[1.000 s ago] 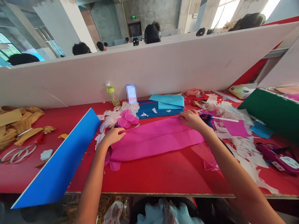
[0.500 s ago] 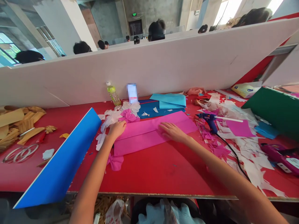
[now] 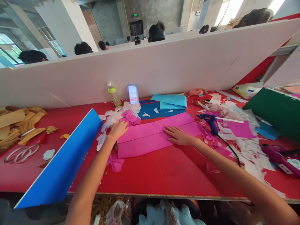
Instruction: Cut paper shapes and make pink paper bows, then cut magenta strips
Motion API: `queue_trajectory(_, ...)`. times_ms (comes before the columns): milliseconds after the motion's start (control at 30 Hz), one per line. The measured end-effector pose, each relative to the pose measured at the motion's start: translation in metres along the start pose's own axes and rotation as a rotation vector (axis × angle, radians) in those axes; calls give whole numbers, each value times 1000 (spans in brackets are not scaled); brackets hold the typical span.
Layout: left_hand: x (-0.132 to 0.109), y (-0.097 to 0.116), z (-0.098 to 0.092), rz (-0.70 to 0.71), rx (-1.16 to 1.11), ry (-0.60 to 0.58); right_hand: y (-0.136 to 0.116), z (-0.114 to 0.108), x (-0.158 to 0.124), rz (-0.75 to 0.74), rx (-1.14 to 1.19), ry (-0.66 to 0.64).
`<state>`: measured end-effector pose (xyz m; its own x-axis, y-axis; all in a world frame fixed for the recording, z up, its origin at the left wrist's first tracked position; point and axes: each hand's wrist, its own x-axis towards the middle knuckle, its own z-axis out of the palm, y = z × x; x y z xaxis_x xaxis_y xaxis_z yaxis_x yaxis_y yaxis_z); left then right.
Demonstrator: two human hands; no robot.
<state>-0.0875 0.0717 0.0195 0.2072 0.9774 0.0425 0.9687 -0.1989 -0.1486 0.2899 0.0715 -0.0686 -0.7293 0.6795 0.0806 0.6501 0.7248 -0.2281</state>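
A folded sheet of bright pink paper [image 3: 145, 144] lies lengthwise on the red table, with a fold line running along it. My left hand [image 3: 118, 128] rests on its upper left end, fingers stretched out and partly bunched. Flat on the middle of the sheet lies my right hand [image 3: 178, 135], its fingers spread. One pink paper flower [image 3: 129, 117] sits just beyond my left hand, and another pink flower [image 3: 114, 162] pokes out below the sheet's left end. White petal-like pieces [image 3: 112, 118] are heaped beside my left hand.
A blue board [image 3: 67, 162] slants up at the left. On the right, a glue gun [image 3: 211, 122] with a cord lies among paper scraps [image 3: 248, 156]. Behind are a bottle [image 3: 114, 95], a phone [image 3: 133, 93] and folded light-blue paper [image 3: 173, 101]. A white partition [image 3: 150, 68] borders the table.
The pink sheet has shifted slightly to the right and towards me. My right hand has moved a little right and nearer; my left hand has barely moved.
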Motion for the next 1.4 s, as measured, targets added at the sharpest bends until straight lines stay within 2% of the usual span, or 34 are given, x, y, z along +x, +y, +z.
queue_trajectory(100, -3, 1, 3, 4, -116, -21, 3, -2, -3, -7, 6, -5)
queue_trajectory(167, -7, -3, 2, 19, -314, -73, 3, -3, -4, -7, 15, -9)
queue_trajectory(300, -17, -16, -2, 62, -894, -258, 0, -5, -4, 30, 27, -15)
queue_trajectory(367, -20, -20, -2, 16, -1121, -345, -3, -7, -3, 49, 29, -32)
queue_trajectory(433, -22, -22, 0, -69, -1249, -442, -7, -10, -2, 58, 33, -46)
queue_trajectory(500, -22, -22, 3, -119, -1293, -488, -9, -13, -1, 58, 36, -42)
queue_trajectory(533, -21, -21, 4, -116, -1284, -470, -10, -15, 0, 54, 34, -36)
queue_trajectory(633, -21, -16, 6, -42, -1180, -403, -12, -17, -1, 35, 21, -19)
queue_trajectory(733, -22, -11, 2, 23, -1094, -454, -14, -18, -5, 36, 2, -9)
queue_trajectory(867, -24, -4, -7, 34, -1077, -370, -33, -19, -8, 77, -120, 67)
queue_trajectory(967, -25, 1, -12, 4, -1187, -394, -62, -19, -3, 3, -178, 111)
queue_trajectory(1067, -26, 4, -10, -44, -1397, -464, -89, -15, 6, -109, -113, 122)
queue_trajectory(1133, -28, 8, -5, -45, -1535, -461, -100, -10, 11, -156, -54, 118)
queue_trajectory(1267, -35, 24, 5, -40, -1655, -419, -103, 1, 14, -188, 52, 103)
queue_trajectory(1400, -42, 48, 10, -21, -1549, -403, -99, 7, 11, -198, 126, 64)
